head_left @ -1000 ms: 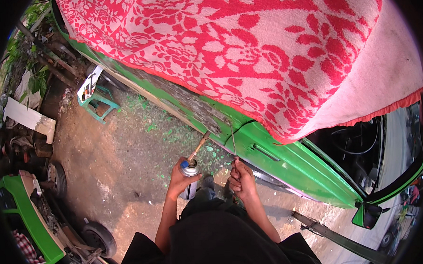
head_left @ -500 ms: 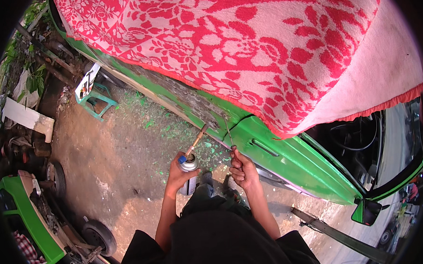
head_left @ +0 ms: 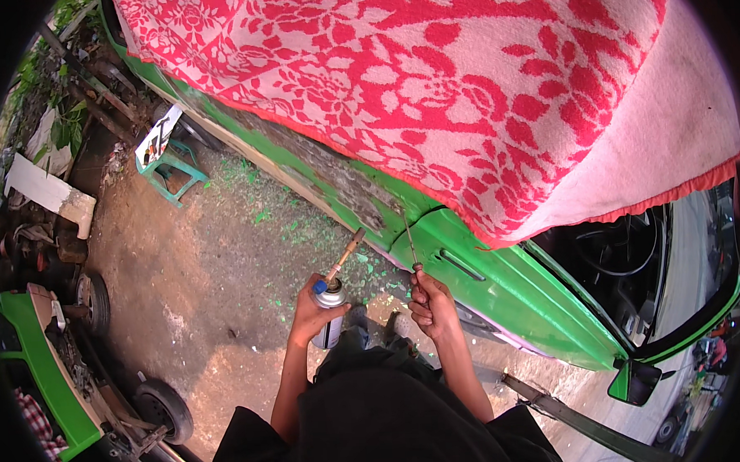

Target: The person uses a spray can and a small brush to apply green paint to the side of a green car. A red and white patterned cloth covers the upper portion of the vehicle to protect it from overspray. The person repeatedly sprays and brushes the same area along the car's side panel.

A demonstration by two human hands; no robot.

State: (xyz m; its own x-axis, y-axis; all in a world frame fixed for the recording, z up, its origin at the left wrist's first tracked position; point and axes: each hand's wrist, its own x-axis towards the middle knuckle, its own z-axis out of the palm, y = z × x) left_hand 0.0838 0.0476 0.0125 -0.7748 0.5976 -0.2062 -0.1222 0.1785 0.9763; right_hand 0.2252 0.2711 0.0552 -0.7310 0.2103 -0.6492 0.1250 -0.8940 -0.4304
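Note:
My left hand (head_left: pixel 308 318) is wrapped round the can of a gas torch (head_left: pixel 330 297), with its brass nozzle tilted up toward the side of a green car (head_left: pixel 505 299). No flame can be made out. In my right hand (head_left: pixel 435 304), closed round the handle, is a screwdriver (head_left: pixel 411 241) with a long thin shaft. Its tip is over the body panel (head_left: pixel 334 168) just left of the door; I cannot tell whether it touches. That panel is scraped to dull grey in a long patch, with green paint around it.
A red-and-pink floral blanket (head_left: pixel 430 88) covers the car's upper part. Green paint flakes (head_left: pixel 258 215) litter the ground. A teal stool (head_left: pixel 174 178) with tools on a white board stands at left. Another green vehicle body (head_left: pixel 50 385) and a loose wheel (head_left: pixel 163 412) lie lower left.
The torch nozzle has drawn slightly back from the car. My right hand and the screwdriver have shifted a little right and toward me. The view has turned slightly.

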